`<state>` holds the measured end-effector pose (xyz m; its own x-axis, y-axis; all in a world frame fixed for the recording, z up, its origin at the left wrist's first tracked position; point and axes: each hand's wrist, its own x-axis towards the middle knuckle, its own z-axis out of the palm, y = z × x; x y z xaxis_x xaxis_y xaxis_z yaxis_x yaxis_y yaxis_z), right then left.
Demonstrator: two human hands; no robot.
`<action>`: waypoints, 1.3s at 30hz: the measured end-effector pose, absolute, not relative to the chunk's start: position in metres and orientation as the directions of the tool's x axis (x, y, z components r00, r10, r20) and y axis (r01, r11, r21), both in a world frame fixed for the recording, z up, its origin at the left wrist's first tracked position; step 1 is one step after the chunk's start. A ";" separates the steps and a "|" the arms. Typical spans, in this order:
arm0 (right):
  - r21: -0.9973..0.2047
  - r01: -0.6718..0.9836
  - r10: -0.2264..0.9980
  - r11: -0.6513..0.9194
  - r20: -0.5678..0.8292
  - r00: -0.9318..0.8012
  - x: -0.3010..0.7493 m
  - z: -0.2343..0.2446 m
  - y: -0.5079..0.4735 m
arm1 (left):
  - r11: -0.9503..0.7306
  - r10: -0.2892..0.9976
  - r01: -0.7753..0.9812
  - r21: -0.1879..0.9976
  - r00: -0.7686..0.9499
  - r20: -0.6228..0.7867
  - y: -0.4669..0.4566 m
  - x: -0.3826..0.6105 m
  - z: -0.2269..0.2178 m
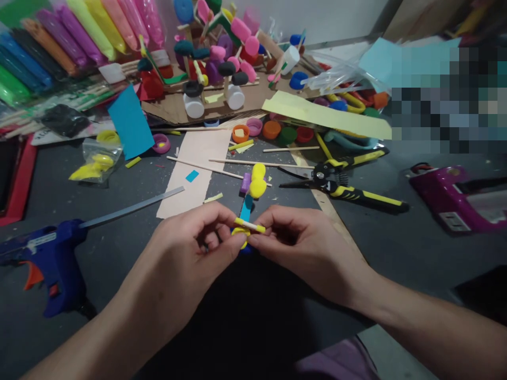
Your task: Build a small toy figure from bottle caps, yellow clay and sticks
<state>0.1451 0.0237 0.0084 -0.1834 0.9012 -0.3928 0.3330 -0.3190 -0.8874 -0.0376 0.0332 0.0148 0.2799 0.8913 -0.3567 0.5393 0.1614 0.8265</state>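
Note:
My left hand and my right hand meet near the table's middle. Between their pinched fingertips is a short pale stick with yellow ends, lying crosswise. Just behind it stands a small craft model: a blue strip with a purple block and a rounded yellow clay piece at the top. Yellow and blue parts under the stick are partly covered by my fingers. How the stick joins the model cannot be made out.
A blue glue gun lies at left, yellow-and-black pliers at right. A purple device sits farther right. Behind are wooden sticks, bottle caps, a yellow paper strip, finished clay models and clay packs.

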 end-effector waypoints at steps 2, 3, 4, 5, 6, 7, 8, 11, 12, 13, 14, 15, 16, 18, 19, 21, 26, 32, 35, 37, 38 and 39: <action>-0.889 0.336 0.902 -0.313 -0.388 -0.188 0.146 0.009 0.024 | 0.120 0.901 0.552 0.825 0.289 -0.324 0.030 -0.039 0.014; -0.891 0.341 0.905 -0.300 -0.379 -0.194 0.147 0.009 0.024 | 0.092 0.906 0.566 0.819 0.293 -0.304 0.029 -0.039 0.014; -0.893 0.348 0.909 -0.285 -0.367 -0.199 0.147 0.009 0.024 | 0.060 0.913 0.581 0.812 0.297 -0.280 0.028 -0.040 0.013; -0.895 0.355 0.912 -0.271 -0.356 -0.203 0.148 0.008 0.023 | 0.025 0.918 0.597 0.802 0.303 -0.255 0.028 -0.040 0.013; -0.897 0.359 0.916 -0.259 -0.346 -0.204 0.149 0.008 0.023 | -0.012 0.924 0.608 0.794 0.311 -0.224 0.027 -0.040 0.012; -0.897 0.362 0.918 -0.253 -0.341 -0.204 0.149 0.008 0.023 | -0.048 0.928 0.615 0.787 0.319 -0.192 0.027 -0.040 0.012; -0.898 0.362 0.918 -0.252 -0.340 -0.204 0.150 0.008 0.022 | -0.079 0.932 0.619 0.781 0.323 -0.162 0.027 -0.040 0.012; -0.900 0.341 0.913 -0.272 -0.353 -0.204 0.150 0.008 0.021 | -0.101 0.941 0.626 0.773 0.313 -0.130 0.026 -0.039 0.013; -0.902 0.327 0.910 -0.283 -0.360 -0.206 0.150 0.008 0.021 | -0.077 0.939 0.625 0.777 0.307 -0.154 0.026 -0.039 0.014; -0.903 0.311 0.905 -0.298 -0.371 -0.210 0.151 0.008 0.021 | -0.036 0.935 0.624 0.781 0.298 -0.194 0.025 -0.039 0.015; -0.902 0.296 0.898 -0.314 -0.383 -0.214 0.151 0.009 0.022 | 0.011 0.927 0.618 0.786 0.288 -0.240 0.025 -0.039 0.015; -0.899 0.282 0.891 -0.334 -0.399 -0.218 0.151 0.009 0.022 | 0.061 0.917 0.610 0.790 0.277 -0.286 0.025 -0.039 0.016; -0.895 0.266 0.881 -0.358 -0.418 -0.222 0.152 0.009 0.023 | 0.104 0.908 0.599 0.794 0.268 -0.321 0.025 -0.038 0.016; -0.883 0.230 0.859 -0.410 -0.459 -0.229 0.152 0.009 0.024 | 0.161 0.899 0.572 0.805 0.251 -0.358 0.027 -0.037 0.016; -0.876 0.211 0.848 -0.433 -0.475 -0.236 0.152 0.009 0.025 | 0.178 0.899 0.557 0.811 0.244 -0.365 0.028 -0.036 0.016; -0.868 0.180 0.833 -0.463 -0.495 -0.248 0.152 0.009 0.026 | 0.204 0.894 0.531 0.822 0.241 -0.378 0.031 -0.034 0.016; -0.863 0.174 0.827 -0.475 -0.505 -0.248 0.152 0.009 0.027 | 0.257 0.869 0.506 0.824 0.251 -0.425 0.038 -0.032 0.015; -0.873 0.152 0.838 -0.464 -0.488 -0.246 0.153 0.005 0.025 | 0.278 0.863 0.484 0.830 0.254 -0.437 0.040 -0.030 0.012; -0.886 0.154 0.852 -0.437 -0.463 -0.245 0.153 0.004 0.025 | 0.294 0.857 0.497 0.816 0.242 -0.456 0.039 -0.029 0.011; -0.894 0.146 0.860 -0.423 -0.447 -0.246 0.154 0.004 0.025 | 0.291 0.857 0.515 0.806 0.233 -0.459 0.039 -0.030 0.010; -0.897 0.138 0.863 -0.420 -0.442 -0.247 0.154 0.004 0.025 | 0.281 0.859 0.526 0.803 0.234 -0.455 0.039 -0.030 0.010; -0.899 0.130 0.865 -0.418 -0.438 -0.246 0.153 0.004 0.025 | 0.267 0.863 0.538 0.800 0.236 -0.447 0.039 -0.030 0.009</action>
